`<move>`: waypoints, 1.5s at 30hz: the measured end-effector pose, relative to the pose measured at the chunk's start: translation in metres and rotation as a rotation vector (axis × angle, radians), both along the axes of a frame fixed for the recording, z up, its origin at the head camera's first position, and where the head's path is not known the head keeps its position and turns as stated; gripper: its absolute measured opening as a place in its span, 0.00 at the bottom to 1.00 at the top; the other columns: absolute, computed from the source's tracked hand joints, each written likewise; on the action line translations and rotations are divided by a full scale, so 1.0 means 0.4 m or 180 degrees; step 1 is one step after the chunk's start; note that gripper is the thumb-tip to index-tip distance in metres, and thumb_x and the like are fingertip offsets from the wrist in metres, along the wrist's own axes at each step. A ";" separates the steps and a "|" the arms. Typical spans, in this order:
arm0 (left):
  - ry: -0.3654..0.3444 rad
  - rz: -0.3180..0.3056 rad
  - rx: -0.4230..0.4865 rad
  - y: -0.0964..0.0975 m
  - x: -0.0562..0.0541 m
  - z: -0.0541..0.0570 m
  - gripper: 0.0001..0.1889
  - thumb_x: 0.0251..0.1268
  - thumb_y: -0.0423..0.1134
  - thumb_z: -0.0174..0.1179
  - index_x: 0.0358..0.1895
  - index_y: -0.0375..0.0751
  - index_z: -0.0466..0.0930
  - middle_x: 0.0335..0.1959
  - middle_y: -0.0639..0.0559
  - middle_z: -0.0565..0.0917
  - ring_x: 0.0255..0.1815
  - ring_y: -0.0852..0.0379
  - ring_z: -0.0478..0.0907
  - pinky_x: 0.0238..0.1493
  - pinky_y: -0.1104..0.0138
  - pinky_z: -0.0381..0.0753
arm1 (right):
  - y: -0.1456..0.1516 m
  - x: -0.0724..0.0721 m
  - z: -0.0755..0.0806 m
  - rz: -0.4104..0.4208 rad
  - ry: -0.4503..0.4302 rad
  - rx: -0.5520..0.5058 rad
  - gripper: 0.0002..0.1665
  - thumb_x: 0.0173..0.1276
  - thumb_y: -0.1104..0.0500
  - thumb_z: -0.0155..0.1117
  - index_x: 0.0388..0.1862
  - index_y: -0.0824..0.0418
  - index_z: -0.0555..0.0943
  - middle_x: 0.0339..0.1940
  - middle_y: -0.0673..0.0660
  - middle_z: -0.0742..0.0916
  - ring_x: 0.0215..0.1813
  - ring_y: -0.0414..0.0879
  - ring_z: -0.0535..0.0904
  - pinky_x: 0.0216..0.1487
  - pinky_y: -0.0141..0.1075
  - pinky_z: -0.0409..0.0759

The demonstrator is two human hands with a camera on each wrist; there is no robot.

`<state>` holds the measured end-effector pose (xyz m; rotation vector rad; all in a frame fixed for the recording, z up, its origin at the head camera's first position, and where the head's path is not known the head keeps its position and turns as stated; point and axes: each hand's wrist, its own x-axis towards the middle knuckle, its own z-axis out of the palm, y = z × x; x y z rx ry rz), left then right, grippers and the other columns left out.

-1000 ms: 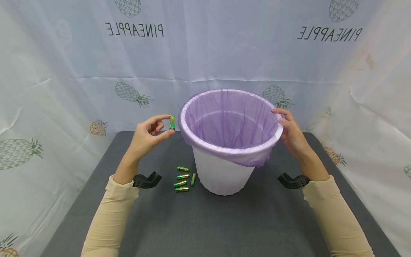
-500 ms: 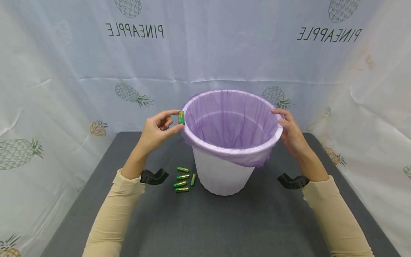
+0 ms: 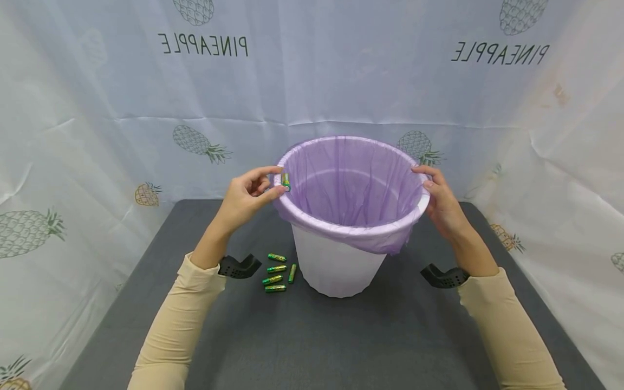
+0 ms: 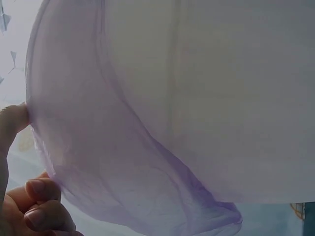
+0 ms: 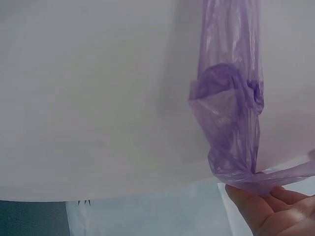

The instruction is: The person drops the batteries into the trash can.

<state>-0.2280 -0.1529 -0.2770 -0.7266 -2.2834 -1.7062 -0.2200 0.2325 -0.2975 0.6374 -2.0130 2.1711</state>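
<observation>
At the left rim of a white trash bin, my left hand pinches a green battery between thumb and forefinger. The battery is upright, just over the rim's inner side; the left wrist view hides it behind the bin. A thin purple trash bag lines the bin and folds over its rim. On the opposite side my right hand grips the rim and bag, thumb and fingers on either side. In the right wrist view, bunched bag film hangs by the right fingers.
Several more green batteries lie on the dark table left of the bin's base. A white curtain printed with pineapples surrounds the table at the back and sides. A black wrist mount sits on each forearm.
My left hand has moved right, carrying the battery from outside the bin to its left rim. The right hand has stayed on the right rim, and the bin stands where it was.
</observation>
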 end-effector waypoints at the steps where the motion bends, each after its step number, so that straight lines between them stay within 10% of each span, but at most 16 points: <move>1: 0.0012 -0.0019 0.0011 0.000 0.000 -0.001 0.19 0.61 0.31 0.63 0.56 0.33 0.78 0.25 0.57 0.61 0.21 0.67 0.52 0.24 0.74 0.55 | 0.000 0.000 0.000 0.0001 0.0001 -0.0002 0.15 0.76 0.56 0.41 0.56 0.46 0.71 0.53 0.50 0.72 0.45 0.36 0.77 0.41 0.27 0.79; 16: 0.0442 -0.0131 0.0498 -0.022 0.018 -0.078 0.21 0.58 0.18 0.56 0.58 0.21 0.71 0.23 0.63 0.69 0.21 0.71 0.60 0.23 0.74 0.58 | 0.003 -0.002 -0.003 0.0028 0.0039 -0.0033 0.15 0.76 0.56 0.42 0.56 0.46 0.71 0.53 0.50 0.71 0.44 0.36 0.77 0.40 0.27 0.80; 45: -0.0132 -0.0131 -0.0284 -0.118 0.025 -0.297 0.14 0.66 0.29 0.58 0.53 0.31 0.79 0.23 0.63 0.69 0.18 0.70 0.59 0.19 0.71 0.61 | 0.001 -0.002 -0.006 -0.0030 0.0030 -0.0035 0.15 0.76 0.56 0.41 0.56 0.45 0.71 0.53 0.50 0.72 0.43 0.36 0.77 0.39 0.27 0.79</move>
